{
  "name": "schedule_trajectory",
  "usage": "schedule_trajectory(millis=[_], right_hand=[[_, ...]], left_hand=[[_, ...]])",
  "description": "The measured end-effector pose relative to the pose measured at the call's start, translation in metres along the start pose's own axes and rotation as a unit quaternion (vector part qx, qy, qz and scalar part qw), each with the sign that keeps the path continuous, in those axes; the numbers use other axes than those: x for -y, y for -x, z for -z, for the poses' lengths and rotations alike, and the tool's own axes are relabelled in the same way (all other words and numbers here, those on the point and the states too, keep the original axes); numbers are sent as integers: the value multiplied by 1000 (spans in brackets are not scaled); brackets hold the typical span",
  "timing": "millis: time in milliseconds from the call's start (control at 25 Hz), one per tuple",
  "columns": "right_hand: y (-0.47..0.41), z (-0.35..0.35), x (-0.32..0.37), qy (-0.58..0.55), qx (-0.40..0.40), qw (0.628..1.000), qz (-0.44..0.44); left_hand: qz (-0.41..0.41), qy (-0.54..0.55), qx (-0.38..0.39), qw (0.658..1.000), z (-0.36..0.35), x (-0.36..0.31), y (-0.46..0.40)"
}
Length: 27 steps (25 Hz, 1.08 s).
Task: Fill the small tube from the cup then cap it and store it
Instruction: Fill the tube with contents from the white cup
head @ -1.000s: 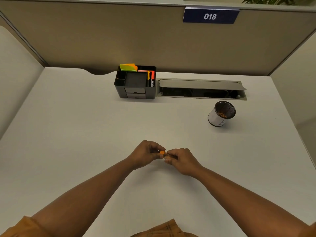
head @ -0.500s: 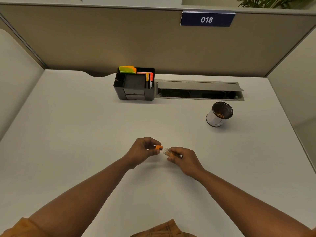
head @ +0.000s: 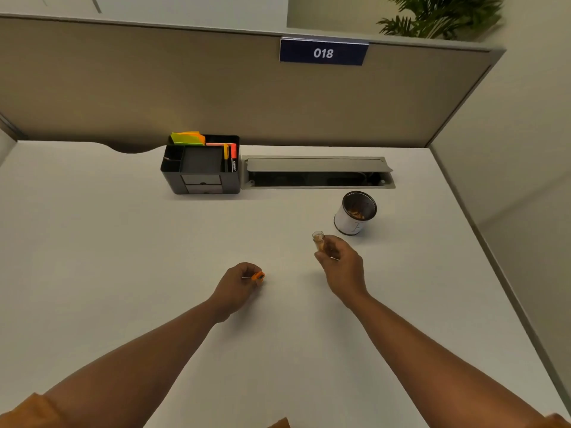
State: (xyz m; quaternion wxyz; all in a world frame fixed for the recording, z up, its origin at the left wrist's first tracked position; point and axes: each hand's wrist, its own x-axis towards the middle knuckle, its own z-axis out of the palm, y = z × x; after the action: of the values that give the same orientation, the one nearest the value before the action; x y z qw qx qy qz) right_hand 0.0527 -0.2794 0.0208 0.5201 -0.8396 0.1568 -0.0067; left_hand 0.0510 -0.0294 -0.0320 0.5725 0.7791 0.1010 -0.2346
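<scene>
My right hand (head: 341, 267) holds a small clear tube (head: 319, 240) upright, its open mouth on top and something amber inside. The tube is just left of and in front of the white cup (head: 353, 214), which has a dark rim and brownish contents. My left hand (head: 238, 285) pinches the orange cap (head: 258, 276) low over the white desk (head: 108, 257), well left of the tube. The two hands are apart.
A dark desk organiser (head: 200, 168) with sticky notes and pens stands at the back. Beside it lies an open cable hatch (head: 318, 173). A beige partition (head: 185, 84) closes the desk's far side and another wall runs along the right.
The cap has come off the tube. My right hand has carried the tube up and right toward the cup, while my left hand stayed low with the cap.
</scene>
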Motion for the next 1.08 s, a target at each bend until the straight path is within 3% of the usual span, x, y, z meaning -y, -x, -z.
schedule_trajectory(millis=[200,320,520,1080], right_hand=[[-49,43,12,57,-136,989,29],[-76,59,12,105,-167,980,18],[-106,69,6,172,-180,968,-28],[-125,72,8,274,-107,954,-57]], left_hand=[[9,44,5,999,-11,-9,-25],[12,60,4,998,-17,-17,-39],[16,73,-4,997,-32,-32,-61],[34,131,-5,991,-37,-38,-77]])
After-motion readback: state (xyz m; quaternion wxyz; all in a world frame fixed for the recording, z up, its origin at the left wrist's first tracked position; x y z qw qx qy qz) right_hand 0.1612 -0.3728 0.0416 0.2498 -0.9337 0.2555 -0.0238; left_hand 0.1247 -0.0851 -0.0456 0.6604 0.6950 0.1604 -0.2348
